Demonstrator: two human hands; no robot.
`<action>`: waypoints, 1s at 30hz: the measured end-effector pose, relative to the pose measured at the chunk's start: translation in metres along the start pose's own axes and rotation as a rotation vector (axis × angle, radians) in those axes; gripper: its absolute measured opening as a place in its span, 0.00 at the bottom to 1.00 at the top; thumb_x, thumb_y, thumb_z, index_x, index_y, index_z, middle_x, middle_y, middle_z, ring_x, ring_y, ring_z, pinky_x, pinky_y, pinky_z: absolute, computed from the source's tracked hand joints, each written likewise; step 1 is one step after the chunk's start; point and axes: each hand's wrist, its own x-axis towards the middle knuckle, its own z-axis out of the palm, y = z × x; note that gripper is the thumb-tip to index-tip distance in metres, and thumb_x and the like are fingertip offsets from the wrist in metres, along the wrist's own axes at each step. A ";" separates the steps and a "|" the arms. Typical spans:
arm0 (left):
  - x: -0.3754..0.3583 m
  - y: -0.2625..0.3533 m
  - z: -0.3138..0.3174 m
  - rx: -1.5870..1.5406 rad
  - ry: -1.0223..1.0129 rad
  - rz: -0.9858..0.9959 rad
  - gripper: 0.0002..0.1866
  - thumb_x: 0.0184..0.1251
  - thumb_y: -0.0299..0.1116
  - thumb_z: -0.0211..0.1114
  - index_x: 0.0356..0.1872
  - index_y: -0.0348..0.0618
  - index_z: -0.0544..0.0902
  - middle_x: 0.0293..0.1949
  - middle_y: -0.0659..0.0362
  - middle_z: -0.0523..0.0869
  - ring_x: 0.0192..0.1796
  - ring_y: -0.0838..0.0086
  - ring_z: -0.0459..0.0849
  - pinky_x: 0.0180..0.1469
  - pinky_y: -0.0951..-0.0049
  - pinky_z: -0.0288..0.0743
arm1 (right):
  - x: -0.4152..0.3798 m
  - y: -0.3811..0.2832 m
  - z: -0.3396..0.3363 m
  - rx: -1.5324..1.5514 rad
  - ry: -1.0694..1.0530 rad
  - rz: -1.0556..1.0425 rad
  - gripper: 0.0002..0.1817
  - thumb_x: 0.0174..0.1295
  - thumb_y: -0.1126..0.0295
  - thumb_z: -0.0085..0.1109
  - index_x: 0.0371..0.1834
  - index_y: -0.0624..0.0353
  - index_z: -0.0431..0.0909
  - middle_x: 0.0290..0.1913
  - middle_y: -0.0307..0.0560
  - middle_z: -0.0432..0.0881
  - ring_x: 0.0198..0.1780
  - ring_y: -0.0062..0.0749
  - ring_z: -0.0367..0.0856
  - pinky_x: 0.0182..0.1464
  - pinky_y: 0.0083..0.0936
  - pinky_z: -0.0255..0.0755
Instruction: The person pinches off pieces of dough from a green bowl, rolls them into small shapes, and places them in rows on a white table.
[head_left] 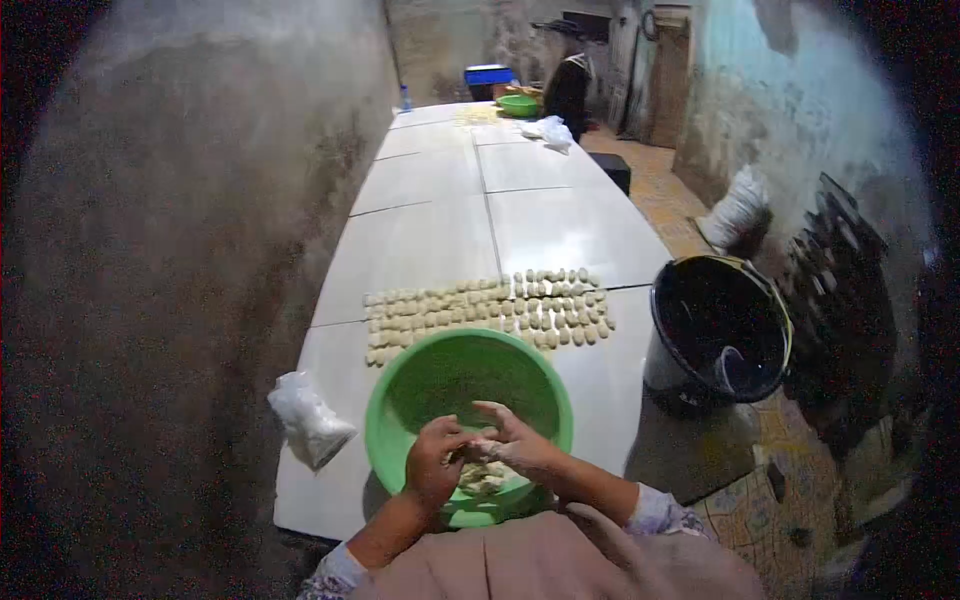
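Both hands are inside the green bowl, at its near side. The bowl sits on the near end of the long white table, touching the table edge closest to the person.

Left hand: fingers curled, grip closed on a small lump of pale dough held between the two hands. Right hand: fingers partly spread, fingertips pinching the same lump from the other side. The hands touch each other at the lump. Exact finger contact is too small to resolve.

More dough lies in the bottom of the bowl, just below the hands.

Just beyond the bowl, rows of small shaped pieces lie across the table; the nearest row sits just beside the bowl's far rim. Pieces on the left look flatter and packed tight, those on the right rounder and spaced apart.

A crumpled clear bag lies on the table left of the bowl, near but apart from it.

A black bucket stands on the floor to the right of the table, just beside its edge.

At the far end of the table stands another person, with a second green bowl, a blue box and a white bag near them. A white sack leans against the right wall.
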 end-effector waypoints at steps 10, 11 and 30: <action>-0.001 0.011 -0.006 -0.493 -0.124 -0.141 0.14 0.60 0.31 0.66 0.47 0.43 0.81 0.45 0.55 0.80 0.45 0.65 0.82 0.46 0.69 0.77 | 0.005 0.001 0.008 -0.161 0.032 -0.127 0.21 0.67 0.79 0.50 0.60 0.55 0.55 0.40 0.47 0.76 0.37 0.22 0.75 0.39 0.22 0.75; -0.001 0.007 -0.008 -0.405 -0.185 -0.175 0.13 0.58 0.30 0.67 0.45 0.41 0.81 0.45 0.53 0.81 0.46 0.62 0.82 0.49 0.66 0.76 | 0.004 -0.007 0.010 -0.137 0.043 -0.036 0.22 0.67 0.78 0.50 0.60 0.56 0.55 0.39 0.48 0.76 0.36 0.22 0.75 0.37 0.21 0.74; -0.003 0.002 -0.038 0.030 -0.010 -0.185 0.07 0.66 0.32 0.57 0.38 0.37 0.76 0.33 0.50 0.78 0.35 0.56 0.80 0.39 0.62 0.75 | -0.020 -0.060 0.001 -0.467 0.295 -0.225 0.23 0.58 0.86 0.53 0.57 0.60 0.67 0.36 0.44 0.77 0.38 0.24 0.77 0.42 0.24 0.73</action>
